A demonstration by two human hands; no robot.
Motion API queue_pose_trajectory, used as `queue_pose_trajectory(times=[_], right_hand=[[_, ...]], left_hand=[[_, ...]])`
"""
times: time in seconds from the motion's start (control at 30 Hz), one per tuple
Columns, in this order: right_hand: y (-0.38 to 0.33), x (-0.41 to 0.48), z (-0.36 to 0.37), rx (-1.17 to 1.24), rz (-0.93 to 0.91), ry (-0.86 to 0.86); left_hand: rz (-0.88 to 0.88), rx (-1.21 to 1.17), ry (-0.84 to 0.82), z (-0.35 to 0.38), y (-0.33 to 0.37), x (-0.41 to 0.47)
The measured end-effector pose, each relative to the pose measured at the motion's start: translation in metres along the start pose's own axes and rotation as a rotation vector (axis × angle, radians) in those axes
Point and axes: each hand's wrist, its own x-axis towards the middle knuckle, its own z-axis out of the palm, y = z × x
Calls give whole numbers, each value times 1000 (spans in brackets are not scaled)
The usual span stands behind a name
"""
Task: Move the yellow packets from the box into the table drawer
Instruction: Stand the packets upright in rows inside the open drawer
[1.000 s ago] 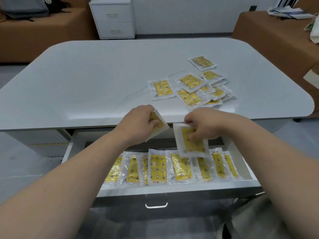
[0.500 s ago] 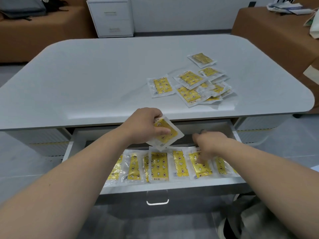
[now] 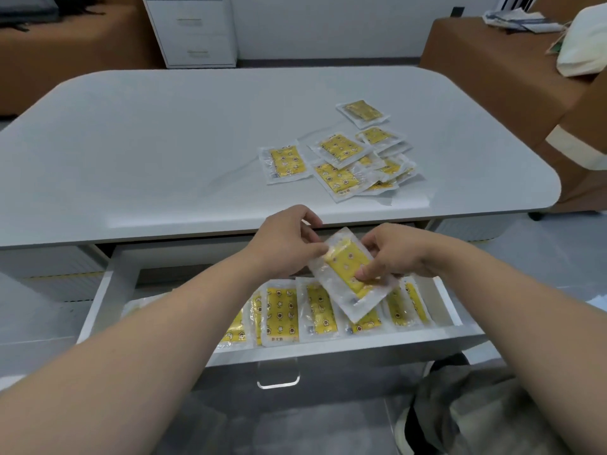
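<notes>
Both hands meet over the open drawer (image 3: 328,349), just nearer than the front edge of the worktop (image 3: 157,152), and share one yellow packet (image 3: 345,265): the left hand (image 3: 287,244) pinches its far left corner between thumb and fingers, and the right hand (image 3: 395,254) grasps its right side with curled fingers, a fingertip pressed on the yellow face. The packet hangs tilted, its near corner dipping below the right hand toward the row of packets (image 3: 281,310) that lies flat in the drawer, side by side and overlapping at the clear margins; whether that corner touches them cannot be told. The row runs from under the left forearm across to the drawer's right wall, below and right of the right hand, and its near ends come up to the drawer's front wall. Below and left of the left hand, a strip of drawer floor shows between the row and the drawer's back. A clear handle (image 3: 278,379) hangs on the drawer front, nearer the person than both hands. Beyond the right hand a loose heap of packets (image 3: 341,178) lies overlapped on the worktop, set back from its front edge, with a lone packet (image 3: 285,163) just left of the heap, straight beyond the left hand. Left of the left hand the grey worktop stretches wide to its rounded corners
</notes>
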Motion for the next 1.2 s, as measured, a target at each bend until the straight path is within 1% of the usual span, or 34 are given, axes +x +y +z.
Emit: queue_pose_trajectory(times=[0.1, 0.17, 0.27, 0.37, 0.47, 0.57, 0.63, 0.7, 0.77, 0.83, 0.9, 0.97, 1.0, 1.07, 1.13, 1.17, 1.2], right_hand=[[28, 8, -1, -55, 255, 42], [43, 12, 8, -81, 369, 53], [50, 12, 25, -251, 439, 64], [44, 10, 34, -454, 490, 18], [35, 8, 35, -612, 497, 68], [20, 4, 35, -762, 445, 122], [2, 4, 31, -810, 385, 135], [-19, 3, 23, -787, 302, 186], [-39, 3, 11, -674, 225, 254], [-53, 6, -1, -603, 114, 381], [-59, 14, -8, -616, -42, 596], [-62, 27, -8, -602, -174, 744], [-61, 35, -7, -620, -207, 757], [-58, 51, -2, -716, -184, 667], [-56, 61, 4, -731, -143, 577], [-56, 62, 5, -728, -142, 568], [-57, 61, 6, -738, -159, 597]], left_hand=[[46, 67, 66, 1, -1, 3], [56, 85, 68, 1, -1, 5], [81, 117, 62, 4, 0, 8], [105, 138, 48, 10, 0, 8], [119, 152, 45, 12, -1, 8], [132, 189, 64, 9, -3, 8], [145, 209, 91, 6, -5, 9], [163, 243, 128, 3, -6, 12], [183, 307, 184, 0, -6, 16], [190, 376, 255, -5, -7, 21], [197, 465, 324, -10, -9, 28], [209, 575, 350, -14, -13, 35], [199, 619, 337, -16, -15, 39], [148, 673, 276, -17, -22, 46], [108, 713, 220, -17, -29, 50], [104, 729, 204, -16, -31, 51], [106, 736, 196, -16, -33, 52]])
